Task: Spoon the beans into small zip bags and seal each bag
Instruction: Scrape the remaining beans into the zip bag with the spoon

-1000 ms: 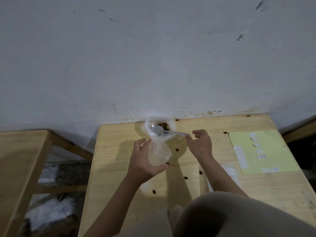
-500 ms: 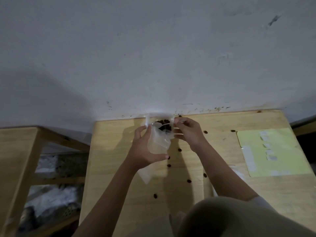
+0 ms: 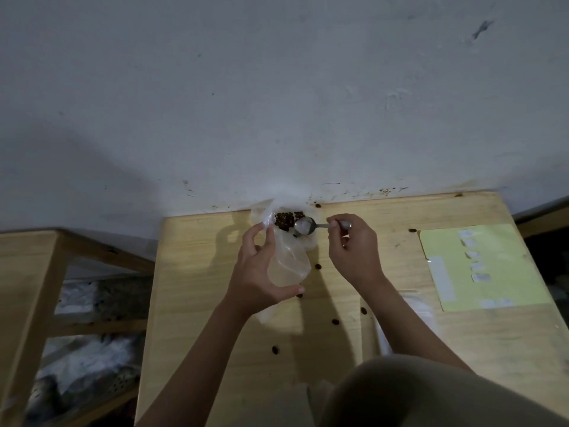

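Bag [image 3: 288, 263] thin, limp, slippery (near empty): left hand [image 3: 260, 272] fingers pinch rim; right hand [image 3: 354, 251] fingers clamp stiff spoon [image 3: 304, 226] handle.

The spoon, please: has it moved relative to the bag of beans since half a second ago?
Yes. The spoon has come out to the right of the beans; its bowl now looks empty, at the bag's right edge, held by the right hand.

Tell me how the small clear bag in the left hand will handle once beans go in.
The bag is thin clear film and looks empty, so it is probably floppy and very light. Its mouth is likely to sag shut unless the left hand holds it open. The film looks glossy, so it may slip in the grip as the spoon adds weight.
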Demonstrator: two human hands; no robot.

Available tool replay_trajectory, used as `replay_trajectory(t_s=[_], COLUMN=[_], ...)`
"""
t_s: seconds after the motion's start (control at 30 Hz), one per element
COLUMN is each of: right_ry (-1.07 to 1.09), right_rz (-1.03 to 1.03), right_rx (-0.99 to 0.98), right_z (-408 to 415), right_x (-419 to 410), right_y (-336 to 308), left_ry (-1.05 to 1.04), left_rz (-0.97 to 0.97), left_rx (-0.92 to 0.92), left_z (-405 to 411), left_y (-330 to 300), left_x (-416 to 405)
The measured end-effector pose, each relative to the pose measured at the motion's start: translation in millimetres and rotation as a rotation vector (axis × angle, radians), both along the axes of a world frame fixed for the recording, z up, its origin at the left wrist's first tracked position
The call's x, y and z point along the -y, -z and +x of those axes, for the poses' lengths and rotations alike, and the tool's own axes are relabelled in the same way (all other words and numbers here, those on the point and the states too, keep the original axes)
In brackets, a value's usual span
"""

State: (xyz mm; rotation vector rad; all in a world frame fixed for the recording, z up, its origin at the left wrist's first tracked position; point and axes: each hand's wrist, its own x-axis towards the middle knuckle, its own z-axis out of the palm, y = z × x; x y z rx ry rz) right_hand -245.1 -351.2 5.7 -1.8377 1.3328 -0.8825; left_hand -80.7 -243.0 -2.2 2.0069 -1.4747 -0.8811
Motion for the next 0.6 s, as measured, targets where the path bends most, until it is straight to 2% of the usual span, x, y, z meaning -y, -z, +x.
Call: replay_trajectory(t_s=[0.23, 0.3, 0.5, 0.6], right_ry=[0.092, 0.182, 0.521, 0.556], right_rz=[0.02, 0.165, 0.815, 0.931], right_rx=[-0.001, 0.096, 0.494, 0.596], right_z=[23.3, 26.8, 24.7, 19.7], right_x=[-6.8, -9.3, -1.6, 0.7], right_y=[16.5, 20.0, 37.5, 39.8], left_ry=[0.017, 0.01, -0.019, -0.031], left_rz=[-0.025, -0.023, -0.002, 0.011], left_rx=[-0.016, -0.029, -0.083, -0.081], left_z=[-4.0, -3.5, 1.2, 2.3], left_y=[-2.7, -2.8, -3.6, -4.9], left_x=[2.6, 3.9, 5.2, 4.4])
